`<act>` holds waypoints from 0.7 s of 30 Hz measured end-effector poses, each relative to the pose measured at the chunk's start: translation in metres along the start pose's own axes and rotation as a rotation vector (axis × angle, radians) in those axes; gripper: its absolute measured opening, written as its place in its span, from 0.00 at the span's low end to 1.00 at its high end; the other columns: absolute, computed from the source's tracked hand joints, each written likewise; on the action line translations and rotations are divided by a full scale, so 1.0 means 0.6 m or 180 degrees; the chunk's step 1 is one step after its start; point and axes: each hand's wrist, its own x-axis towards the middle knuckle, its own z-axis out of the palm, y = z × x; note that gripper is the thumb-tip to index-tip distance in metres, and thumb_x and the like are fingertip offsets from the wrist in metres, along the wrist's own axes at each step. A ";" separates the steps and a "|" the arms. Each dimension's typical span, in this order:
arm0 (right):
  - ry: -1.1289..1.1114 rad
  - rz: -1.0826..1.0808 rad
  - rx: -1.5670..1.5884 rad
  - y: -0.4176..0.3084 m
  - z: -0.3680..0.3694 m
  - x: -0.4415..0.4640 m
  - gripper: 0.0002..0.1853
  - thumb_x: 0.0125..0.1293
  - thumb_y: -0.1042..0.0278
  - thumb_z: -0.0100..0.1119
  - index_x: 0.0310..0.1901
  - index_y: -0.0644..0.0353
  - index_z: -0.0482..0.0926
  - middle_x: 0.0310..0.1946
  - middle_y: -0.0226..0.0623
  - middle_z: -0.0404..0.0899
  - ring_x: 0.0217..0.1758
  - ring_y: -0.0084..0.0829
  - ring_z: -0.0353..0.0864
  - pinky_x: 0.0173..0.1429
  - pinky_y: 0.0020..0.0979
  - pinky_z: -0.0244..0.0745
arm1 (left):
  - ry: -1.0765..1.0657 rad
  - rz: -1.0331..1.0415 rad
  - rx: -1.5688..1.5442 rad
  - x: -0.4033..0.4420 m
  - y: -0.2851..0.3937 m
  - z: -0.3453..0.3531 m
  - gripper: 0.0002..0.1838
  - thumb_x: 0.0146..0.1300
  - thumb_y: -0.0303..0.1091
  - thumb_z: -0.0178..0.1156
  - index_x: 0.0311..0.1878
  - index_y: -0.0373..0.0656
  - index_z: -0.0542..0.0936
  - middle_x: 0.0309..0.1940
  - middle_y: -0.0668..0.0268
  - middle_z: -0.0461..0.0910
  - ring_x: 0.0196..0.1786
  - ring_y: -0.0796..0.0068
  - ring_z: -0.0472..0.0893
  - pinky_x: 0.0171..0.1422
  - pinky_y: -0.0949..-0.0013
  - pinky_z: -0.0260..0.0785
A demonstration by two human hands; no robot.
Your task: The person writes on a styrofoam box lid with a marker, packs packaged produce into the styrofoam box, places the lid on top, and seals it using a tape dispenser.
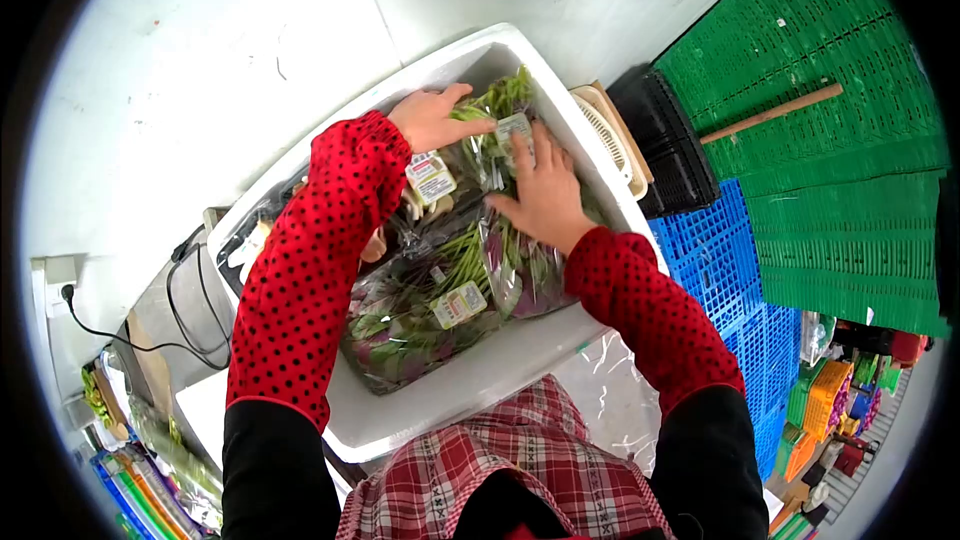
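Beside a white wall (200, 50) and perforated green plastic panels (830, 230), I am working over a white foam box (490, 365), where a clear, labelled plastic bag of leafy greens (514, 128) is lying toward the far end. My left hand (440, 122) and right hand (545, 195) are spreading open around it; I am apparently settling it, which is calling for light pressure.

White foam box (440, 420), mid-frame on my feed. Inside I log bagged leafy greens (405, 335): green stems, purple-tinged leaves. Sleeve covers (300, 275) red, black polka dots; sleeves (275, 470) below plain black. Apron (515, 440), bottom centre: red-and-white plaid. Right of frame, I note green plastic stack (830, 155), blue plastic lattice (712, 258), black crate (670, 145).
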 end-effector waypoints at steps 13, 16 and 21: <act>0.0354 -0.0019 0.0736 0.076 0.155 0.091 0.32 0.55 0.79 0.57 0.64 0.67 0.65 0.69 0.53 0.57 0.66 0.56 0.66 0.64 0.41 0.70 | 0.0571 0.0355 0.1355 -0.036 -0.008 0.030 0.36 0.61 0.62 0.56 0.56 0.35 0.74 0.41 0.57 0.81 0.51 0.60 0.76 0.62 0.60 0.60; -0.0049 -0.0030 0.0433 0.050 0.120 0.057 0.33 0.59 0.73 0.58 0.68 0.60 0.63 0.71 0.53 0.55 0.71 0.56 0.58 0.70 0.50 0.60 | 0.0497 0.0814 0.1795 -0.079 0.043 0.026 0.33 0.61 0.58 0.56 0.56 0.35 0.75 0.43 0.57 0.81 0.48 0.56 0.75 0.58 0.57 0.61; -0.0865 -0.0674 -0.0617 0.059 0.075 -0.035 0.34 0.67 0.54 0.52 0.74 0.46 0.58 0.73 0.52 0.52 0.76 0.53 0.47 0.75 0.57 0.44 | -0.0288 0.1727 0.0997 -0.244 0.158 0.198 0.35 0.64 0.56 0.53 0.70 0.46 0.66 0.71 0.49 0.61 0.74 0.44 0.57 0.74 0.40 0.46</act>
